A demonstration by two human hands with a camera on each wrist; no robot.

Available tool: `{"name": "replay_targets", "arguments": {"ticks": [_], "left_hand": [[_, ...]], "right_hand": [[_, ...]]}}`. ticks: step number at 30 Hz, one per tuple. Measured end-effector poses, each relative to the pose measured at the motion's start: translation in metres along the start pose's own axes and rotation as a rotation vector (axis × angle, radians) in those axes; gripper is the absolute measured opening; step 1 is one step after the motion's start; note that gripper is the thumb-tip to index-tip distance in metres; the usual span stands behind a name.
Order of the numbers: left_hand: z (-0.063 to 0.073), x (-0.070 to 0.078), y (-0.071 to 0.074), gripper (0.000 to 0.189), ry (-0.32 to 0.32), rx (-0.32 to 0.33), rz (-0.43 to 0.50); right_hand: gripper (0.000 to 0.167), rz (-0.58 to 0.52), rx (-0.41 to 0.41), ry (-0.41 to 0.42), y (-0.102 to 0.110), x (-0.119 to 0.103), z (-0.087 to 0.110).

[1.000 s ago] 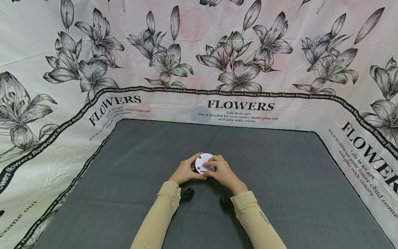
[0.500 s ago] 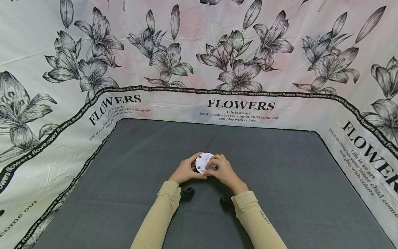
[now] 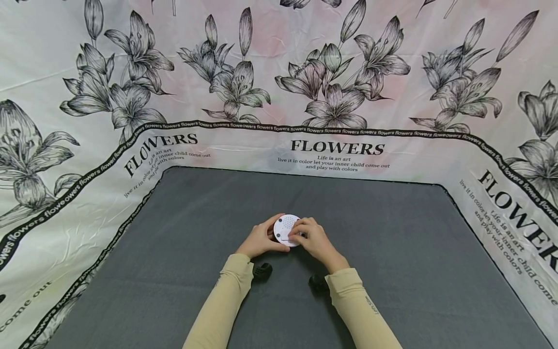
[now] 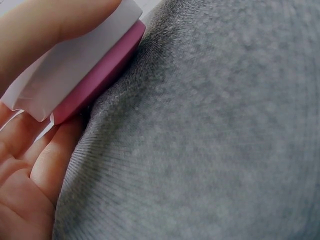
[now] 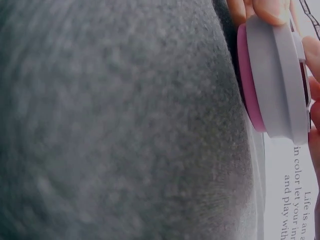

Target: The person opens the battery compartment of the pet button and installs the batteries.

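Observation:
A round white device (image 3: 283,224) with a perforated face and small dark feet is held in the middle of the table. Its other side is pink, as both wrist views show with the pink rim (image 5: 250,80). My left hand (image 3: 257,241) grips it from the left, thumb on the near edge and fingers behind. My right hand (image 3: 316,242) bends over its right part, thumb and fingertips pinched together at the face. In the right wrist view, fingers touch a small white flap (image 5: 298,47) beside a dark slot. The fingertips hide most of that spot.
A dark grey cloth (image 3: 392,257) covers the table under both hands. Behind and at the sides hangs a white flower-printed curtain (image 3: 244,145). Black wrist cameras (image 3: 263,272) sit below the hands, close to the cuffs.
My right thumb has moved up from the device's near edge onto its face, and the right fingers have shifted slightly. My left hand and the device stay almost still.

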State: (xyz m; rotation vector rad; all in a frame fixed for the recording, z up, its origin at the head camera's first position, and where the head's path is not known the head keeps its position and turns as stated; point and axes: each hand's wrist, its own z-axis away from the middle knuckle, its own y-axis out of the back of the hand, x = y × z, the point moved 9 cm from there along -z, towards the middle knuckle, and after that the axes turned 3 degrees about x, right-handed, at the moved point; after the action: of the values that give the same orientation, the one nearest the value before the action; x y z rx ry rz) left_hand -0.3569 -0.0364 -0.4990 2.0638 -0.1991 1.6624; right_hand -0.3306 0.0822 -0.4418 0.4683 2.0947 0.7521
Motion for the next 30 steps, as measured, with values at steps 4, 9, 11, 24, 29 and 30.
{"name": "replay_targets", "arguments": {"ticks": [4,9,11,24,29,30], "left_hand": [[-0.001,-0.003,0.0,0.096,-0.015,0.002,0.0],[0.0,-0.002,0.0,0.095,-0.006,0.006,-0.004],[0.002,0.004,0.001,0.095,-0.005,0.005,0.004],[0.007,0.02,0.002,0.092,-0.036,0.006,0.029],[0.0,0.002,0.0,0.095,-0.025,0.013,0.01],[-0.001,0.0,0.0,0.096,-0.027,0.014,0.005]], "right_hand": [[0.01,0.027,0.039,-0.038,0.004,0.003,0.001],[0.04,0.006,0.067,-0.209,0.006,0.018,0.004],[0.053,-0.014,0.061,-0.293,0.005,0.026,0.006],[0.058,-0.23,-0.053,-0.57,-0.009,0.041,0.013],[0.058,-0.223,-0.049,-0.592,-0.009,0.04,0.012],[0.057,-0.226,-0.046,-0.596,-0.009,0.04,0.013]]}}
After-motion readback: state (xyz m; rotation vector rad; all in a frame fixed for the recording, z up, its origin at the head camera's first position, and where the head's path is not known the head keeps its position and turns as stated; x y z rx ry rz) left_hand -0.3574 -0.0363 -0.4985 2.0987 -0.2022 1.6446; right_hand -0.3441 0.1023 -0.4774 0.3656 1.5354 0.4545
